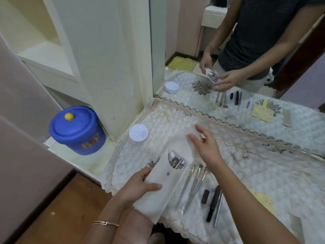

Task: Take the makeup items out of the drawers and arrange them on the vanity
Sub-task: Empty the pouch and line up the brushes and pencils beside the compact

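A long white pouch (163,175) with a snap button and a cut-out showing metal tools lies across the vanity's front left edge. My left hand (140,184) grips its lower half. My right hand (205,147) hovers over the pouch's far end with fingers spread, holding nothing. Right of the pouch lie three thin brushes (191,184) side by side, then a short dark tube (205,196), a long black pencil (213,203) and a silver stick (219,208). A round white jar (138,132) stands at the vanity's back left corner.
A quilted lace-edged cloth (263,173) covers the vanity. A mirror (246,59) stands behind it and reflects the hands and items. A yellow card (263,201) and a comb (298,224) lie at the right. A blue lidded bucket (77,131) sits on the low ledge at left.
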Demonstrator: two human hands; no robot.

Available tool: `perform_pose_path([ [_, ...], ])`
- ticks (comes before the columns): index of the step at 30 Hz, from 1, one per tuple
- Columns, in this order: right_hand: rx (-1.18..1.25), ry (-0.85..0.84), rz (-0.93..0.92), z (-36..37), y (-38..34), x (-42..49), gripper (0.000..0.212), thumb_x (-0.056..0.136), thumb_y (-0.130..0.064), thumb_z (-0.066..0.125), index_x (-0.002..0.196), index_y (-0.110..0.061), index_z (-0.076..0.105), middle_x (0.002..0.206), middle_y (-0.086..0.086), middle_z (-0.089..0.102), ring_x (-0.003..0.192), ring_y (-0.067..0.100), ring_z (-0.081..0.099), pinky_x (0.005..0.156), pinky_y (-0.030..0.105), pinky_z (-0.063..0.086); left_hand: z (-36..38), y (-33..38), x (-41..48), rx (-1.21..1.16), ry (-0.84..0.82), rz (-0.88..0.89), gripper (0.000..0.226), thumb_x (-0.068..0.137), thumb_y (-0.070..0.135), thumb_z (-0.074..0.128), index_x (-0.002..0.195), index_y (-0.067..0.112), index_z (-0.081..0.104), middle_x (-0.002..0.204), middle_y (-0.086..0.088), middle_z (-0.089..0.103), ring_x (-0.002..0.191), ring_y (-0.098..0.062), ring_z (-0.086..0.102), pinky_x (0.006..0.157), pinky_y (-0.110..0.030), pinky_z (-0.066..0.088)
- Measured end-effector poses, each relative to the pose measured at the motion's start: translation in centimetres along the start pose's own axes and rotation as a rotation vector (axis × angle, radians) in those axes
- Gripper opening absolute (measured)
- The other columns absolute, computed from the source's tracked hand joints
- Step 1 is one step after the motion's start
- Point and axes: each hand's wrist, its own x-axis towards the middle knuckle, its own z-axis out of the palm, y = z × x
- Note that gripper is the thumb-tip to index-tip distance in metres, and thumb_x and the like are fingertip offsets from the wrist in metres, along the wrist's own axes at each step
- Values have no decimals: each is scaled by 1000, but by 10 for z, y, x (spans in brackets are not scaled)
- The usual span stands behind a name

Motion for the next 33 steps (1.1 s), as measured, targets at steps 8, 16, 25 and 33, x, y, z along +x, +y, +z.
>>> perform_pose_path([
  [8,-221,-158,-181,7,-2,-45,10,81,-13,67,76,-21,66,66,-15,64,60,-9,59,60,5,44,25,9,11,-110,-65,-34,25,73,7,71,97,11,65,81,2,75,75,-15,71,62,-25,55],
  [16,-379,-109,-195,8,25,-72,9,86,-14,60,88,-12,69,65,-21,61,67,-11,58,61,5,41,46,17,6,-86,-27,-13,24,73,16,70,96,14,67,91,-5,73,74,-14,70,61,-23,53],
  [25,-442,-130,-205,6,28,-79,12,88,-16,58,92,-12,69,76,-5,72,78,0,61,64,8,41,56,18,3,-15,48,58,16,79,10,66,78,25,66,69,9,70,56,2,66,47,-12,47],
  [33,-608,-335,-274,5,40,-100,37,96,-34,36,127,-19,49,131,0,56,122,13,49,97,19,35,63,7,-2,-95,70,30,22,79,10,68,101,12,65,92,-7,73,76,-14,72,60,-23,56],
])
